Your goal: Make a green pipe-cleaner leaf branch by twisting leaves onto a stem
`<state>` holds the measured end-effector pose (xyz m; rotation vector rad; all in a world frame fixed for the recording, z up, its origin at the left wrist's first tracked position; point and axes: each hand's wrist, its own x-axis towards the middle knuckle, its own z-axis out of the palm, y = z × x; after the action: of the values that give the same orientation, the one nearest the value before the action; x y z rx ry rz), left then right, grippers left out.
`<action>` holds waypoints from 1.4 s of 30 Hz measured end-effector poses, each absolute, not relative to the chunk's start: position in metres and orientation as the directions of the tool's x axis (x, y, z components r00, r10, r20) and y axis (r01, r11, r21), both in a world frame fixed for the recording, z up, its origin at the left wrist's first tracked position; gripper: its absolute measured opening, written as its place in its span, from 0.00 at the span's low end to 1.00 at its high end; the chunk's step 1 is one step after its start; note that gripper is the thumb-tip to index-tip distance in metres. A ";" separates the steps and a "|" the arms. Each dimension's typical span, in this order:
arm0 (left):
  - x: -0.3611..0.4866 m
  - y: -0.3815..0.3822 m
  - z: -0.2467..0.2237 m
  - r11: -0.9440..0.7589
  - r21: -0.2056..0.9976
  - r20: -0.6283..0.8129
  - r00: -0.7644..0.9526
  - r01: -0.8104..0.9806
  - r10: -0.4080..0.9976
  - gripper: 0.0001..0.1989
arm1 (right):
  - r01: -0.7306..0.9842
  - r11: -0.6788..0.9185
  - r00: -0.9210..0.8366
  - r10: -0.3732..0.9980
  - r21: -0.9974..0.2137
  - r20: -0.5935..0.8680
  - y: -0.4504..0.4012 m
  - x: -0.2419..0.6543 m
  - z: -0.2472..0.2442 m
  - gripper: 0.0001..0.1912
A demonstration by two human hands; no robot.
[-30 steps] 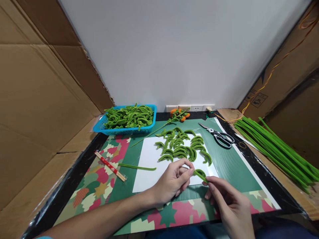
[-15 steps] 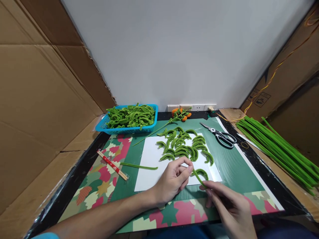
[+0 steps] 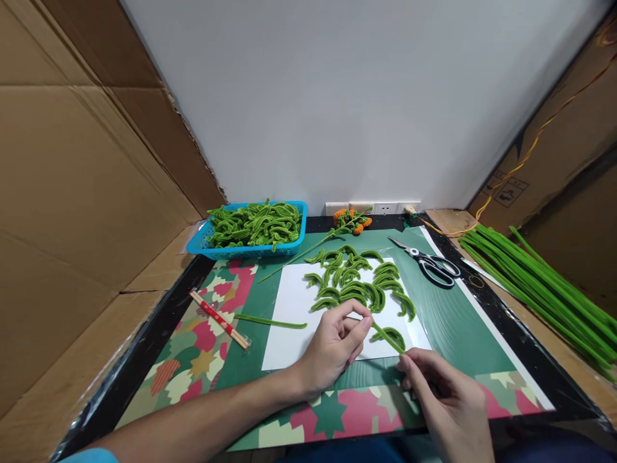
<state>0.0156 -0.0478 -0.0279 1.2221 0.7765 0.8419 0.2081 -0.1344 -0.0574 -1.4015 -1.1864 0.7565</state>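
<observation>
Between my two hands a short green pipe cleaner (image 3: 387,337) is stretched, slanting down to the right. My left hand (image 3: 336,344) pinches its upper end between thumb and forefinger. At the lower end, the thumb and fingertips of my right hand (image 3: 441,392) are closed on it. Just behind it a curved green piece (image 3: 396,335) lies on the white paper (image 3: 289,347). Several more bent green pieces (image 3: 351,292) are spread over the paper beyond my left hand. A nearly straight pipe cleaner (image 3: 270,321) rests to the left, partly on the paper.
A blue basket (image 3: 245,251) heaped with bent green pieces stands at the back left. Wrapped chopsticks (image 3: 219,319) lie at left. An orange flower stem (image 3: 342,229) is at the back, black-handled scissors (image 3: 434,265) at right. Long green pipe cleaners (image 3: 540,296) lie far right.
My right hand has slid slightly right and down along the pipe cleaner, so more of it shows between my hands. My left hand keeps its pinch. The whole view has shifted slightly.
</observation>
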 end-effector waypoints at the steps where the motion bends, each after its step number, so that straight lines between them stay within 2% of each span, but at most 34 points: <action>1: 0.016 -0.048 -0.028 0.132 0.983 -0.056 0.478 -0.125 0.876 0.17 | 0.242 0.090 0.310 0.936 -0.966 0.165 -0.135 0.208 -0.057 0.17; 7: 0.016 -0.049 -0.030 0.099 0.989 -0.043 0.429 -0.108 0.902 0.17 | 0.282 0.152 0.260 0.939 -0.947 0.227 -0.134 0.212 -0.063 0.14; 20: 0.017 -0.050 -0.025 0.020 0.999 -0.008 0.391 -0.027 0.920 0.19 | 0.287 0.179 0.269 0.928 -0.941 0.259 -0.137 0.214 -0.072 0.10; 31: 0.018 -0.050 -0.024 0.053 0.998 -0.031 0.435 -0.038 0.900 0.18 | 0.389 0.304 0.252 0.873 -0.870 0.418 -0.136 0.209 -0.074 0.07; 35: 0.017 -0.049 -0.022 0.054 0.998 -0.036 0.445 -0.027 0.895 0.18 | 0.391 0.356 0.162 0.882 -0.849 0.443 -0.136 0.212 -0.065 0.06; 39: 0.017 -0.048 -0.021 0.067 0.998 -0.054 0.472 -0.010 0.880 0.18 | 0.373 0.462 0.018 0.863 -0.804 0.505 -0.137 0.216 -0.059 0.12; 42: 0.018 -0.047 -0.022 0.085 0.996 -0.058 0.476 -0.034 0.877 0.18 | 0.358 0.469 -0.004 0.865 -0.807 0.501 -0.138 0.218 -0.060 0.13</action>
<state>0.0175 -0.0467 -0.0225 1.3116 0.8371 0.8146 0.2184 -0.1385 -0.0600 -1.0897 -1.5899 0.5618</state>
